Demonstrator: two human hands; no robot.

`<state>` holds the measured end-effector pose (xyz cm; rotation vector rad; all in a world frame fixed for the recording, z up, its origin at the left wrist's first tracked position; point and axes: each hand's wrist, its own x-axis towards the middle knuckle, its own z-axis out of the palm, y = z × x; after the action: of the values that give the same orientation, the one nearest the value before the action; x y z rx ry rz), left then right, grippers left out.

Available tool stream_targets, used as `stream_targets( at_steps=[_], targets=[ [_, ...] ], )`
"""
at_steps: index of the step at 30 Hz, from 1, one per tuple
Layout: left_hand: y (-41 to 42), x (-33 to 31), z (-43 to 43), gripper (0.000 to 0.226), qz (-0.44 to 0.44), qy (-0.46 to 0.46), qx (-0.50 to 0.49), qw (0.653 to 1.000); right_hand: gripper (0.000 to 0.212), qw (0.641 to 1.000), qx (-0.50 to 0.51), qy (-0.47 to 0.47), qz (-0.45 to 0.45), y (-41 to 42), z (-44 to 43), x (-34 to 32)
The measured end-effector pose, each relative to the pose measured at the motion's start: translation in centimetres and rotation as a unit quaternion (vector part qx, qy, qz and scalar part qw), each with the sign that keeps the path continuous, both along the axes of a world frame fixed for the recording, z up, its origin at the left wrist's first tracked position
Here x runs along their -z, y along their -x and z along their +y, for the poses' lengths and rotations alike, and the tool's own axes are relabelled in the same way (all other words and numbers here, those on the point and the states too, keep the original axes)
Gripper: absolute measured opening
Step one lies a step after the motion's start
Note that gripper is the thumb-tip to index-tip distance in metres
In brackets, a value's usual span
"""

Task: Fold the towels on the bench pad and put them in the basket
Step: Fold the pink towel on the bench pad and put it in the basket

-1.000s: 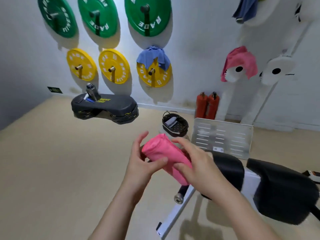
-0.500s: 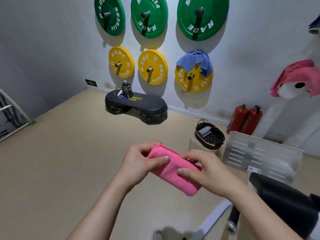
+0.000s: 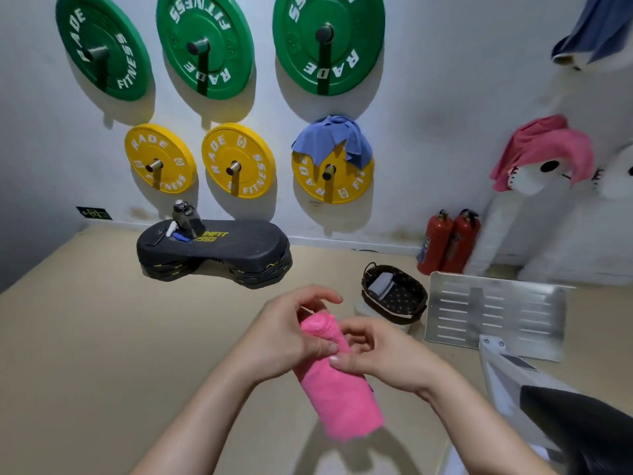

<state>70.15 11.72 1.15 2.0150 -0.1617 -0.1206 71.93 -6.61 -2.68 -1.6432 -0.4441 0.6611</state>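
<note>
Keeping the bundle tight is what this step calls for, as I judge it; the pink towel looks rolled into a compact cylinder and ready for the basket, so the grip should pin the loose outer edge and stop it springing open on the way. From the head camera, the only view: the left hand curls round the towel's far end, thumb pressed across it; the right hand pinches the roll near its middle, fingers curled; together they hold it in the air, left of the basket and nearer the person, apart from it. Its long axis runs away from the person; the far end tips up and leans slightly away from the basket, and the ragged near end hangs lower. A grey folded towel lies in the basket's left part; setting the pink one down beside it, axes parallel, seems the tidy choice.
</note>
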Motion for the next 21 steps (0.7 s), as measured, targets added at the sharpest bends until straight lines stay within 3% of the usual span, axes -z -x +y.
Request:
stream_targets(
  at_steps=[3, 5, 7, 11, 13, 15, 16, 18, 20, 21],
  targets=[
    [-5.8, 1.6, -0.1, 0.078, 0.012, 0.03, -0.027, 0.999, 0.026, 0.985, 0.157, -0.062, 0.023, -3.7, 0.5, 0.5],
    [-9.2, 3.1, -0.4, 0.09, 0.093, 0.092, -0.003, 0.991, 0.03, 0.952, 0.275, -0.124, 0.056, -6.5, 0.4, 1.1],
    [-12.0, 4.8, -1.0, 0.082, 0.164, 0.129, 0.044, 0.977, 0.027, 0.915, 0.359, -0.161, 0.092, -9.4, 0.2, 1.6],
    [-19.6, 7.4, -1.7, 0.066, 0.19, 0.142, 0.031, 0.971, 0.014, 0.874, 0.452, -0.12, 0.13, -16.3, 0.5, 2.9],
    [-24.2, 8.1, -1.9, 0.059, 0.194, 0.112, 0.038, 0.974, 0.008, 0.855, 0.486, -0.086, 0.162, -19.9, 0.7, 3.5],
    [-28.6, 8.5, -2.1, 0.055, 0.192, 0.064, 0.045, 0.978, 0.016, 0.829, 0.524, -0.062, 0.184, -23.5, 0.2, 4.2],
    [-30.8, 8.7, -2.1, 0.052, 0.182, 0.03, 0.062, 0.981, 0.026, 0.819, 0.547, -0.032, 0.171, -25.0, -0.3, 4.6],
    [-35.1, 9.2, -1.9, 0.046, 0.134, -0.087, 0.139, 0.977, 0.06, 0.811, 0.563, 0.142, 0.071, -27.1, -1.6, 5.6],
    [-39.1, 9.6, -2.1, 0.047, 0.083, -0.224, 0.258, 0.936, 0.091, 0.817, 0.467, 0.335, -0.051, -28.8, -2.7, 6.3],
    [-40.9, 9.9, -2.6, 0.05, 0.058, -0.282, 0.311, 0.906, 0.093, 0.83, 0.39, 0.391, -0.079, -29.8, -2.8, 6.6]
  ],
)
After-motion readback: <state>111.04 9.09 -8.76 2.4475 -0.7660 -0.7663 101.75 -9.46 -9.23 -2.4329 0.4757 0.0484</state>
